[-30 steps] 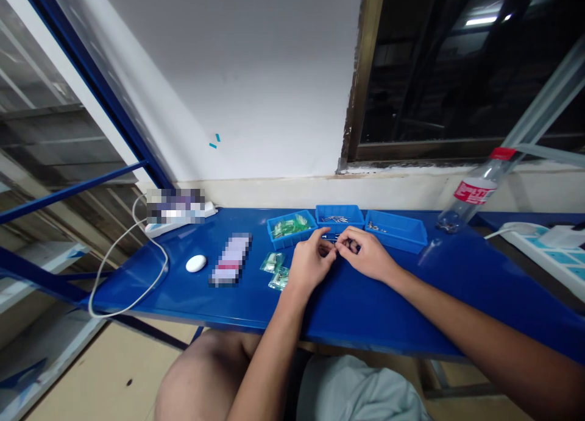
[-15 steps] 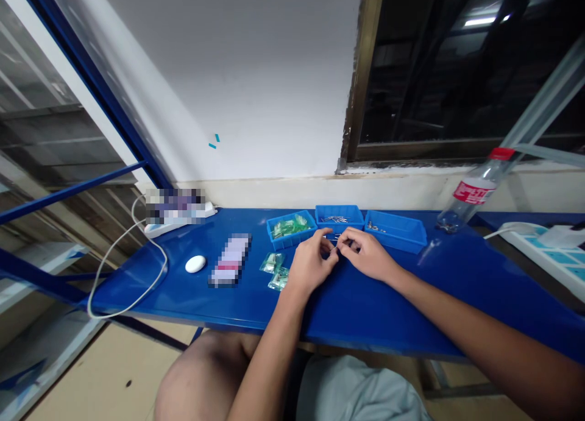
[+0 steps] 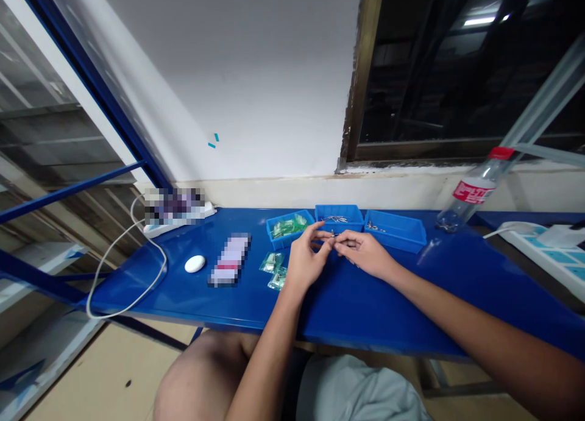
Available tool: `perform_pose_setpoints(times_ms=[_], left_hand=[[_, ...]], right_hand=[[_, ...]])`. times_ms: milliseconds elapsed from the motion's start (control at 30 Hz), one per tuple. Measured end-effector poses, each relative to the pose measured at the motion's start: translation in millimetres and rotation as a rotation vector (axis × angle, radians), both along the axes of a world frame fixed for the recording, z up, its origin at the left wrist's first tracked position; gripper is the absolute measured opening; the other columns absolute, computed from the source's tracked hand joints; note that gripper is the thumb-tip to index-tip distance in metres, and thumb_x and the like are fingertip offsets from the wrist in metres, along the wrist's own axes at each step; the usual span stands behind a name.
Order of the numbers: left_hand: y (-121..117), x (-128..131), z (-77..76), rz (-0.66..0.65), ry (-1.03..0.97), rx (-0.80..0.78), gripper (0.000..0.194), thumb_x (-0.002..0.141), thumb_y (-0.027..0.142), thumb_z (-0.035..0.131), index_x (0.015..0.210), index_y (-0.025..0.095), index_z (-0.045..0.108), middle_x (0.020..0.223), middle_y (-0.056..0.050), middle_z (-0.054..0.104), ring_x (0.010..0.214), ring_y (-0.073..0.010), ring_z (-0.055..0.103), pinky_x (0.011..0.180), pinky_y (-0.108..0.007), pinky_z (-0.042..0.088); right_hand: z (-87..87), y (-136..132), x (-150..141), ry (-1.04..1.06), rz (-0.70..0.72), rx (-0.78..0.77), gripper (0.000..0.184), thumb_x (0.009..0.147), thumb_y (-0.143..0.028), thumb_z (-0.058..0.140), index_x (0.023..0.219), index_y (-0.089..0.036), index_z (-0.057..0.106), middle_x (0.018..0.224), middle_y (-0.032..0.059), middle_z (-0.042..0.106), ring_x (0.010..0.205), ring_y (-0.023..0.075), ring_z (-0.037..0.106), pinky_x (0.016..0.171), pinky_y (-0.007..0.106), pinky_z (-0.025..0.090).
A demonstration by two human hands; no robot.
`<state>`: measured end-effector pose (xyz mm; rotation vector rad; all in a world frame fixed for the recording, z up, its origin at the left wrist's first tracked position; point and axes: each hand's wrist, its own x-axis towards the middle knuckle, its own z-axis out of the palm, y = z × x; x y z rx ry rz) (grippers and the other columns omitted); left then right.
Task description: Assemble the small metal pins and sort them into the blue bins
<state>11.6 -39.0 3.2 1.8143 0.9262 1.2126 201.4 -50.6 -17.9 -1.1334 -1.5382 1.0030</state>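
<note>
Above the blue table [image 3: 365, 311], my two hands meet at the fingertips. My left hand [image 3: 309, 253] pinches a small shiny metal part [image 3: 333, 233] between thumb and fingers. From the other side, my right hand [image 3: 363, 250] has its fingertips pressed together at the same spot; the fingers hide most of the part. Just beyond are three blue bins: the left bin [image 3: 276, 243] has green packets [image 3: 289, 226], the middle bin [image 3: 339, 210] thin metal pins [image 3: 337, 219], the right bin [image 3: 402, 233] a few small metal pieces [image 3: 375, 227]. Filled green packets [image 3: 272, 262] lie left of my left hand.
A blurred-out phone-shaped item [image 3: 230, 259] and a white oval object [image 3: 195, 264] lie to the left. Behind them is a power strip [image 3: 183, 217] with a looping white cable [image 3: 94, 287]. A plastic bottle [image 3: 473, 192] stands at the back right.
My right hand has turned flatter, its fingers now stretching toward my left fingertips. My left hand has shifted slightly left, and the small metal part shows higher between the fingers.
</note>
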Motion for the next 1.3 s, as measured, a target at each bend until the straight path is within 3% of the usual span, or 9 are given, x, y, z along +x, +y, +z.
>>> perform_pose_setpoints(times_ms=[233, 333, 467, 567, 700, 800, 933, 1100, 1300], left_hand=[[1.5, -1.0, -3.4, 0.09, 0.166, 0.071, 0.032, 0.098, 0.026, 0.064, 0.13, 0.023, 0.067, 0.112, -0.007, 0.08, 0.099, -0.0228, 0.076, 0.091, -0.035, 0.06], [3.2, -1.7, -8.3, 0.107, 0.233, 0.12, 0.033, 0.1, 0.025, 0.062, 0.132, 0.023, 0.066, 0.113, -0.007, 0.079, 0.103, -0.0245, 0.075, 0.094, -0.037, 0.059], [3.0, -1.5, -9.6, 0.155, 0.34, 0.197, 0.031, 0.101, 0.024, 0.059, 0.131, 0.021, 0.067, 0.117, -0.01, 0.078, 0.11, -0.0273, 0.073, 0.099, -0.04, 0.056], [1.1, -5.4, 0.5, 0.196, 0.485, 0.272, 0.027, 0.101, 0.023, 0.058, 0.125, 0.019, 0.07, 0.12, -0.013, 0.077, 0.116, -0.031, 0.069, 0.103, -0.044, 0.054], [-7.0, -26.7, 25.5, 0.198, 0.725, 0.316, 0.027, 0.094, 0.027, 0.07, 0.12, 0.022, 0.074, 0.116, -0.014, 0.076, 0.113, -0.0338, 0.068, 0.099, -0.043, 0.053], [-16.4, -53.7, 39.8, 0.217, 0.913, 0.203, 0.049, 0.078, 0.029, 0.086, 0.125, 0.025, 0.075, 0.122, -0.014, 0.074, 0.114, -0.0386, 0.065, 0.096, -0.045, 0.053], [-22.3, -85.3, 43.0, 0.152, 1.072, -0.028, 0.086, 0.054, 0.024, 0.099, 0.135, 0.031, 0.071, 0.134, -0.012, 0.068, 0.12, -0.0417, 0.063, 0.095, -0.045, 0.055], [-16.3, -94.5, 42.0, 0.07, 1.114, -0.043, 0.065, 0.066, 0.015, 0.089, 0.128, 0.03, 0.077, 0.132, -0.009, 0.069, 0.118, -0.0338, 0.067, 0.104, -0.039, 0.054], [-18.1, -75.2, 51.9, 0.063, 1.135, -0.057, 0.039, 0.08, 0.014, 0.072, 0.116, 0.024, 0.082, 0.14, -0.011, 0.066, 0.12, -0.0316, 0.068, 0.108, -0.037, 0.052]], right_hand=[[-7.0, 19.3, 11.3, 0.135, -0.123, -0.078, 0.045, 0.085, -0.062, 0.076, 0.094, -0.018, 0.071, 0.068, 0.0013, 0.068, 0.047, 0.0096, 0.051, 0.042, 0.023, 0.04], [-7.7, 29.8, 14.7, 0.187, -0.21, -0.123, 0.05, 0.08, -0.066, 0.079, 0.088, -0.017, 0.07, 0.071, 0.0037, 0.068, 0.047, 0.0106, 0.054, 0.037, 0.022, 0.035], [-8.1, 32.7, 16.7, 0.093, -0.241, -0.076, 0.052, 0.084, -0.07, 0.072, 0.085, -0.018, 0.07, 0.07, 0.0038, 0.068, 0.049, 0.0127, 0.058, 0.038, 0.023, 0.037], [-7.3, 25.0, 14.7, -0.061, -0.191, 0.029, 0.049, 0.091, -0.068, 0.066, 0.082, -0.02, 0.069, 0.07, 0.003, 0.07, 0.051, 0.0143, 0.061, 0.049, 0.027, 0.048], [-3.9, 11.3, 10.5, -0.234, -0.179, 0.108, 0.043, 0.098, -0.062, 0.06, 0.083, -0.023, 0.069, 0.071, 0.0025, 0.072, 0.055, 0.0176, 0.064, 0.054, 0.031, 0.049], [0.1, 3.1, 8.9, -0.365, -0.178, 0.231, 0.039, 0.101, -0.055, 0.057, 0.08, -0.024, 0.069, 0.071, 0.0022, 0.072, 0.061, 0.0193, 0.064, 0.059, 0.033, 0.048], [3.8, -3.7, 7.4, -0.491, -0.159, 0.369, 0.036, 0.103, -0.046, 0.056, 0.077, -0.024, 0.065, 0.071, 0.0018, 0.069, 0.062, 0.0187, 0.06, 0.06, 0.033, 0.045], [2.4, -5.2, 5.4, -0.518, -0.122, 0.396, 0.033, 0.104, -0.042, 0.057, 0.078, -0.023, 0.064, 0.075, 0.0017, 0.07, 0.066, 0.0182, 0.062, 0.063, 0.032, 0.044], [0.8, -4.9, 5.9, -0.523, -0.107, 0.391, 0.033, 0.104, -0.042, 0.057, 0.078, -0.024, 0.064, 0.075, 0.0015, 0.07, 0.066, 0.0179, 0.061, 0.063, 0.031, 0.043]])
